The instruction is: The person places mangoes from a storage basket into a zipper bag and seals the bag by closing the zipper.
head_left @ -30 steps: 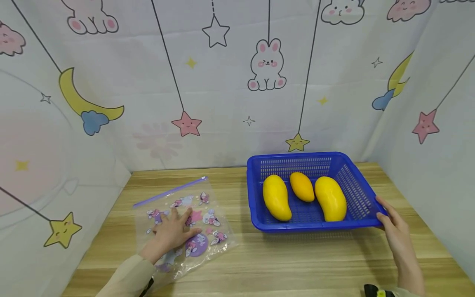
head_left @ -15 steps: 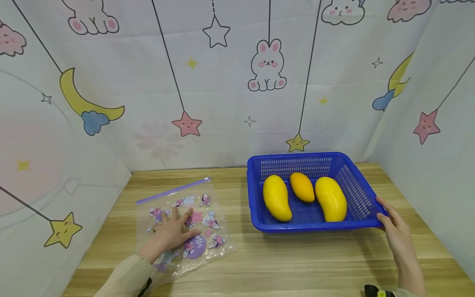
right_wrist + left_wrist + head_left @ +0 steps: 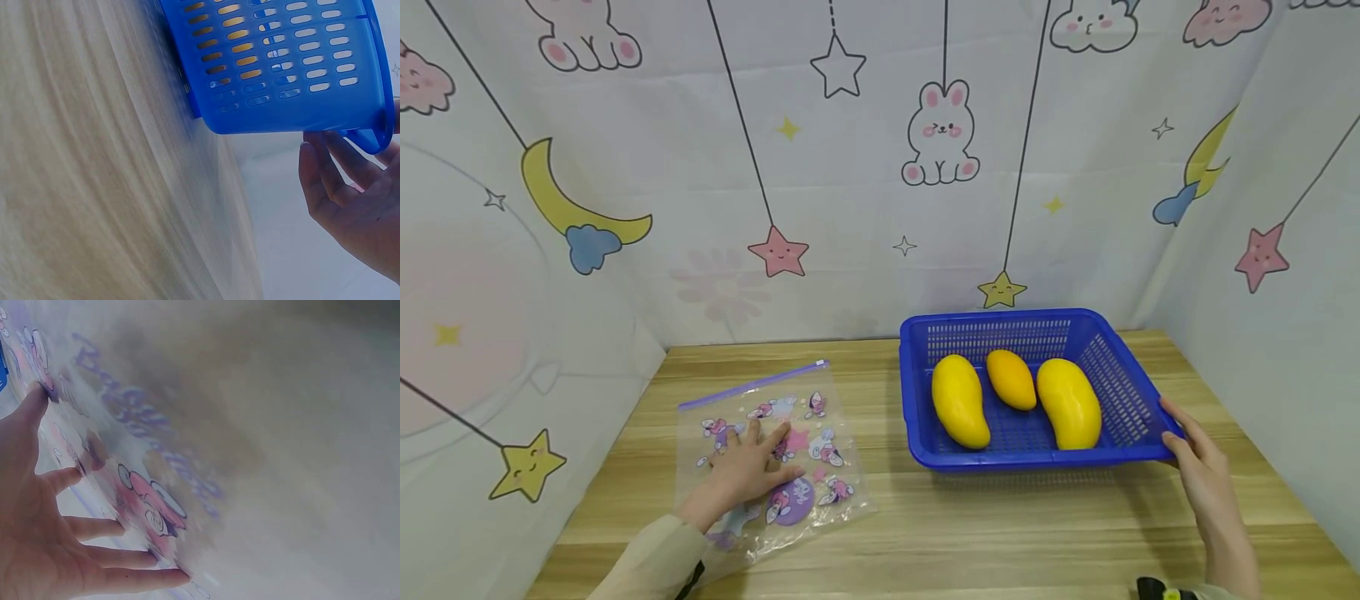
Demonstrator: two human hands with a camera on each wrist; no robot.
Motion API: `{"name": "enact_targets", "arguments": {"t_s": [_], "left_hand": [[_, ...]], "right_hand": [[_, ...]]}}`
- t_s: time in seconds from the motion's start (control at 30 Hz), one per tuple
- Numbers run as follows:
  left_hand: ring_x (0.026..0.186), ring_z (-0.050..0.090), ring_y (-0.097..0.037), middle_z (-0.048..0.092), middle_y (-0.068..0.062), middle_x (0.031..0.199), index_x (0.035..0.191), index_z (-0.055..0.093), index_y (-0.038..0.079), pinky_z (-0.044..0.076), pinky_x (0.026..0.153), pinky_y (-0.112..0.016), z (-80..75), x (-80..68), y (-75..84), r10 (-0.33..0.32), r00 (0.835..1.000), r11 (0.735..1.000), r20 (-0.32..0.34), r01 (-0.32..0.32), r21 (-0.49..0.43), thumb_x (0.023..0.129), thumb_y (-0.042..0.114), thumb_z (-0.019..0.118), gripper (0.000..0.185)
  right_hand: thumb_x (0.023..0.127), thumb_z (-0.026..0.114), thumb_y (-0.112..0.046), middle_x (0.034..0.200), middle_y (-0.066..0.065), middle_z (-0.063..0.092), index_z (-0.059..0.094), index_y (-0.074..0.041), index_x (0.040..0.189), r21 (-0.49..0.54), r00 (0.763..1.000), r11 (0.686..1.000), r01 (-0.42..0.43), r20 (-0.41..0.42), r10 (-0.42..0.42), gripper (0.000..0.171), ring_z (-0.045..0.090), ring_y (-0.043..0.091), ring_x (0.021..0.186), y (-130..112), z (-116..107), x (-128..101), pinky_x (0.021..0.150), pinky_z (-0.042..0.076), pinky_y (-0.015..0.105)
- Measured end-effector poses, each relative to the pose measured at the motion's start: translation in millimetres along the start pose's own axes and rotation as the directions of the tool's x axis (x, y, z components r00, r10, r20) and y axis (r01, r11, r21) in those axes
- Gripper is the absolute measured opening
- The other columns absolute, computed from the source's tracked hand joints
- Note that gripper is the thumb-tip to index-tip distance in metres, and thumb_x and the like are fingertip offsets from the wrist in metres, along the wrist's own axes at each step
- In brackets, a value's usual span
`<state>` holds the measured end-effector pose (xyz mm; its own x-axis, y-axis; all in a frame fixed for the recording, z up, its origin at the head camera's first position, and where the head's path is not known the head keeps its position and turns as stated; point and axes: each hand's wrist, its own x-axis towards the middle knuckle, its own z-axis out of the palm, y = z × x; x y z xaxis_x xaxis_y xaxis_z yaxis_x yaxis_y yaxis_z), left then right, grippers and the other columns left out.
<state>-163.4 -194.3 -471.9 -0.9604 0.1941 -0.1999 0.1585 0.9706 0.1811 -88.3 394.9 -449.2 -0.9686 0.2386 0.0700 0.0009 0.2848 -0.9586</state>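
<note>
My left hand lies with fingers spread on a clear zip bag printed with cartoon figures, which is flat on the left of the table. The bag's purple slider strip runs along its far edge. In the left wrist view the straight fingertips of the left hand touch the printed plastic. At the right, my right hand grips the near right corner of a blue plastic basket. Thumb and fingers hold its rim in the right wrist view. Three yellow mangoes lie inside: left, middle and right.
The wood-grain table ends at the back against a white curtain with cartoon rabbits, stars and moons. More of this cloth rises along the left and right sides. A strip of bare wood separates bag and basket.
The zip bag has turned slightly clockwise under my left hand, its top edge shifting a little to the right. The right hand, basket and mangoes stay in place.
</note>
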Motion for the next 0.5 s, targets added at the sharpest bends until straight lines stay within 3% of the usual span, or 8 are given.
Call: {"name": "enact_targets", "arguments": {"t_s": [0.5], "left_hand": [[0.126, 0.021, -0.073, 0.026, -0.036, 0.15, 0.149, 0.035, 0.021, 0.033, 0.085, -0.084, -5.5, -2.9, -0.3, 0.025, 1.0, 1.0, -0.008, -0.025, 0.005, 0.081, 0.07, 0.056, 0.086]], "right_hand": [[0.102, 0.045, -0.024, 0.137, -0.02, 0.043, 0.031, -0.021, 0.151, 0.032, 1.0, 0.999, 0.02, -0.018, -0.02, 0.051, 0.048, -0.023, 0.098, 0.7, 1.3, 1.2, 0.077, 0.044, 0.0]]}}
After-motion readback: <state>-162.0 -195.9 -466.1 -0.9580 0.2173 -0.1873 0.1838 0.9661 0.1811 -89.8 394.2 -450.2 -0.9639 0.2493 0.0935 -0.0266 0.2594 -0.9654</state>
